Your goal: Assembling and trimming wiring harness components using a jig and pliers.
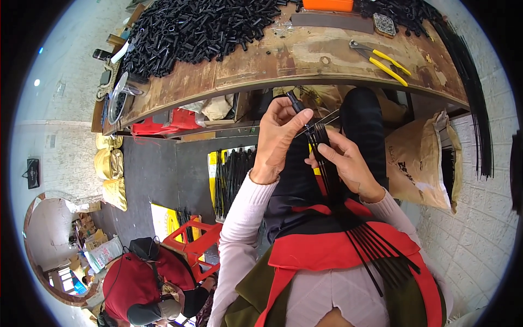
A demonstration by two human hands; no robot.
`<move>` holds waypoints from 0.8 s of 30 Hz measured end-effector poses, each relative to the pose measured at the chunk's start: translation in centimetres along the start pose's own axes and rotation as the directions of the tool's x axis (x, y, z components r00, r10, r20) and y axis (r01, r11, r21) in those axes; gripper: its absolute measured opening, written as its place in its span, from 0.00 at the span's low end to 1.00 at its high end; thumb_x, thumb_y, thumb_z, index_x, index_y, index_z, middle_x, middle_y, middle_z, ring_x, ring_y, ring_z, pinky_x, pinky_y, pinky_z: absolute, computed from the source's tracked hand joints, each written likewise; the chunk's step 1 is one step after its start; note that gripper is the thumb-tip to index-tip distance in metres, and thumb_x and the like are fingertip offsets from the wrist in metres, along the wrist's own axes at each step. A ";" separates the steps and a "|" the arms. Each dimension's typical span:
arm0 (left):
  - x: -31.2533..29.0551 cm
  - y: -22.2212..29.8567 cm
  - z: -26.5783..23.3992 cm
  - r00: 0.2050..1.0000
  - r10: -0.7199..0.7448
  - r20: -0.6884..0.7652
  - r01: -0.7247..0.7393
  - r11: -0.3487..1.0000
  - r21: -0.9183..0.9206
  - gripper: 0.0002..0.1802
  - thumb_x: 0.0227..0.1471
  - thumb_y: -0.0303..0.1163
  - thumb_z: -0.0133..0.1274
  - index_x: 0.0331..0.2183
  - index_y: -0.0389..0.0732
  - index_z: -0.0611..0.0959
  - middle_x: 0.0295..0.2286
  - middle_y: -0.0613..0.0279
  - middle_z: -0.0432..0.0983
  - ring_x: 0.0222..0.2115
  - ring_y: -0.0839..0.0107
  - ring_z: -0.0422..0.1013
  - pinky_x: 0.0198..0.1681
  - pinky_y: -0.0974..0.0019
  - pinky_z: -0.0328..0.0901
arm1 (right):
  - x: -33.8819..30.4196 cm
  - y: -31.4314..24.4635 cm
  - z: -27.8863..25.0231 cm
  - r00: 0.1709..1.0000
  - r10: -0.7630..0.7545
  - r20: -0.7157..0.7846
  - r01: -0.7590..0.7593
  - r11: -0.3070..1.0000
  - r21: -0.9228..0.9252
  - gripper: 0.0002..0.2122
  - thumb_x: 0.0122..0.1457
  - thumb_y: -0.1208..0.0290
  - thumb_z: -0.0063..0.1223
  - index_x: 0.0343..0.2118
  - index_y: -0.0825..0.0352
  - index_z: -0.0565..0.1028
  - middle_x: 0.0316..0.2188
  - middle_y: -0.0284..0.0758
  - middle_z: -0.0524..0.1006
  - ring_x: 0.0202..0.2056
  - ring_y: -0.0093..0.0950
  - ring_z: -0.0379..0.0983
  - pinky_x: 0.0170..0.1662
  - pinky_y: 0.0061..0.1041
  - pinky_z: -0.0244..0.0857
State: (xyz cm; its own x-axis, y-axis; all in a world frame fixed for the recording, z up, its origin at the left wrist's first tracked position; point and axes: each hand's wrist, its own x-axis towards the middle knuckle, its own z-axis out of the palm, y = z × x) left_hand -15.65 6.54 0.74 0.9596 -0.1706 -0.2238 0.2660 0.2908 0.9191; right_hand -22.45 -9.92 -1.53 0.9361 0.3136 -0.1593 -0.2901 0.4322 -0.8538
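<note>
My left hand point(275, 139) is closed, pinching a short black tube point(295, 102) between thumb and fingers, just below the bench edge. In my right hand point(348, 163) is a bundle of thin black rods point(325, 169), gripped near its upper ends with the thumb across it. The rods run down over my lap, and their lower ends fan out across my red and olive apron point(305, 250). The tube sits by the top of the bundle; whether it is fitted onto a rod I cannot tell.
On the wooden bench point(245, 71) lie a large pile of black tubes point(201, 32), yellow-handled cutters point(381, 61) and an orange box point(328, 4). Long black rods point(471, 92) hang off its right end. A brown paper sack point(417, 158) stands right. A person in red point(147, 283) is near a red stool point(199, 240).
</note>
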 end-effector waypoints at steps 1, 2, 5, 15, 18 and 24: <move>0.1 -0.3 -0.4 0.999 0.051 -0.009 -0.050 0.998 0.023 0.20 0.50 0.28 0.64 0.45 0.34 0.78 0.33 0.66 0.79 0.33 0.81 0.72 0.37 0.78 0.66 | 0.0 0.0 0.1 1.000 0.004 0.007 -0.004 1.000 0.007 0.16 0.66 0.74 0.45 0.55 0.72 0.67 0.35 0.32 0.71 0.34 0.23 0.71 0.49 0.34 0.71; 0.1 0.0 -0.1 0.999 0.048 -0.007 -0.048 0.999 0.022 0.20 0.50 0.28 0.64 0.45 0.34 0.78 0.33 0.66 0.79 0.33 0.81 0.72 0.37 0.78 0.66 | 0.0 0.0 0.1 1.000 0.004 0.003 -0.004 1.000 0.007 0.16 0.66 0.74 0.45 0.55 0.72 0.67 0.35 0.32 0.71 0.34 0.23 0.71 0.49 0.34 0.71; -0.2 1.1 0.4 0.993 0.114 0.002 -0.113 0.982 0.150 0.17 0.50 0.28 0.64 0.42 0.34 0.80 0.33 0.66 0.78 0.32 0.82 0.72 0.36 0.79 0.66 | 0.0 -0.1 -0.1 1.000 0.000 -0.002 0.000 1.000 -0.007 0.16 0.66 0.74 0.45 0.55 0.72 0.67 0.35 0.32 0.71 0.34 0.23 0.71 0.49 0.34 0.71; -0.2 0.6 0.0 0.994 0.112 0.001 -0.110 0.976 0.186 0.18 0.53 0.27 0.61 0.45 0.32 0.78 0.36 0.57 0.81 0.36 0.76 0.76 0.41 0.73 0.70 | 0.1 0.0 -0.2 1.000 0.009 0.003 -0.010 1.000 0.009 0.16 0.66 0.73 0.46 0.54 0.71 0.68 0.34 0.32 0.71 0.34 0.22 0.71 0.49 0.34 0.71; -0.3 0.7 0.0 0.996 0.091 0.020 -0.093 0.979 0.180 0.19 0.54 0.28 0.60 0.46 0.31 0.77 0.37 0.56 0.81 0.36 0.75 0.76 0.41 0.72 0.70 | 0.1 0.0 -0.3 1.000 0.015 -0.002 -0.015 1.000 0.019 0.15 0.66 0.73 0.46 0.54 0.71 0.68 0.34 0.32 0.71 0.34 0.22 0.71 0.49 0.35 0.71; -0.3 0.8 -0.2 0.997 0.062 0.050 -0.068 0.988 0.136 0.18 0.56 0.29 0.56 0.47 0.31 0.76 0.38 0.55 0.80 0.38 0.72 0.76 0.44 0.70 0.70 | 0.3 0.2 -0.4 1.000 0.009 0.002 -0.009 1.000 0.007 0.14 0.66 0.72 0.46 0.53 0.71 0.68 0.33 0.31 0.71 0.33 0.21 0.71 0.50 0.35 0.71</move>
State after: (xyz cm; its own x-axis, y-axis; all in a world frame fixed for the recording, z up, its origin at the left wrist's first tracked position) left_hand -15.67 6.96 1.47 0.9684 -0.1994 -0.1498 0.1849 0.1708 0.9678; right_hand -22.15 -10.03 -1.92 0.9329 0.3195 -0.1661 -0.3001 0.4348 -0.8490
